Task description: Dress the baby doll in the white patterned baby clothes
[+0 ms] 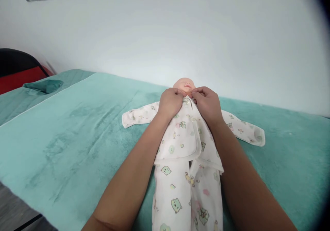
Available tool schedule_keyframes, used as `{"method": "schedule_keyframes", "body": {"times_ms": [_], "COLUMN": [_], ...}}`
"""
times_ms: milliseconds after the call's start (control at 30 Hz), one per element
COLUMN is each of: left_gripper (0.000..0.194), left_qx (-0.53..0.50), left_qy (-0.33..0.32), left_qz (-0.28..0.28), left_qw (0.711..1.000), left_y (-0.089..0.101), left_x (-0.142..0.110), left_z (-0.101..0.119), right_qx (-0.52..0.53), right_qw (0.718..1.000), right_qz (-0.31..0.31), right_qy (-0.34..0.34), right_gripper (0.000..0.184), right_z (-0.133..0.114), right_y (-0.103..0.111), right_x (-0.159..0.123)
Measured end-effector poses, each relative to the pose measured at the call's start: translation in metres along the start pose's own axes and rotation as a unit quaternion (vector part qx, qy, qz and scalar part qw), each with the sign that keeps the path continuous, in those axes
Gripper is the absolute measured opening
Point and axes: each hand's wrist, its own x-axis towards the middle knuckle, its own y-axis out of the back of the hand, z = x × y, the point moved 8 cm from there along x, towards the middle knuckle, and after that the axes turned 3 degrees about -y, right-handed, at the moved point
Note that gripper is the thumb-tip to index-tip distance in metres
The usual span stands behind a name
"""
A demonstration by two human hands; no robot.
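Observation:
A baby doll point(183, 83) lies on its back, its head toward the wall. It wears a white wrap-front baby jacket point(180, 140) printed with small animals, its sleeves spread out to both sides. Matching baby trousers point(174, 196) cover the legs. My left hand point(170, 102) is closed at the left side of the jacket's neckline, just under the doll's chin. Opposite it, my right hand point(207, 104) pinches the neckline on the right. Both sets of fingertips are close to the doll's neck and partly hidden by the hands.
A teal plush cover point(77, 131) lies over the table or bed beneath the doll. Bunched teal cloth point(43, 86) sits at the far left, near a black and red chair point(22, 73). A white wall point(165, 35) rises right behind the doll's head.

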Motion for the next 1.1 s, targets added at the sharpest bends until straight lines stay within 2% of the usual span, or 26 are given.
{"method": "schedule_keyframes", "body": {"times_ms": [300,467,567,767,967,1100], "left_gripper": [0.021,0.014,0.019,0.013,0.011,0.013], "left_qx": [-0.005,-0.006,0.015,0.001,0.000,-0.041], "left_qy": [-0.013,-0.003,-0.006,-0.003,-0.005,0.023], "left_qz": [0.027,0.003,-0.021,-0.028,-0.031,-0.050], "left_qw": [1.000,1.000,1.000,1.000,1.000,0.998], "left_y": [0.004,0.001,-0.002,-0.005,-0.005,-0.006], "left_x": [-0.001,-0.003,-0.003,0.000,0.000,-0.002], "left_z": [0.003,0.005,0.005,-0.001,-0.003,-0.005], "right_qx": [0.002,0.015,0.025,0.039,0.011,-0.027], "right_qw": [1.000,1.000,1.000,0.999,0.998,0.997], "right_qz": [0.006,0.005,0.006,0.023,0.058,0.074], "right_qy": [0.009,0.005,0.010,0.011,0.016,0.028], "right_gripper": [0.013,0.011,0.009,0.011,0.013,0.017], "right_z": [-0.003,-0.002,-0.003,-0.005,-0.009,-0.013], "right_y": [0.001,0.000,0.000,0.002,0.007,0.009], "right_x": [-0.001,0.000,0.000,-0.002,-0.007,-0.010]}}
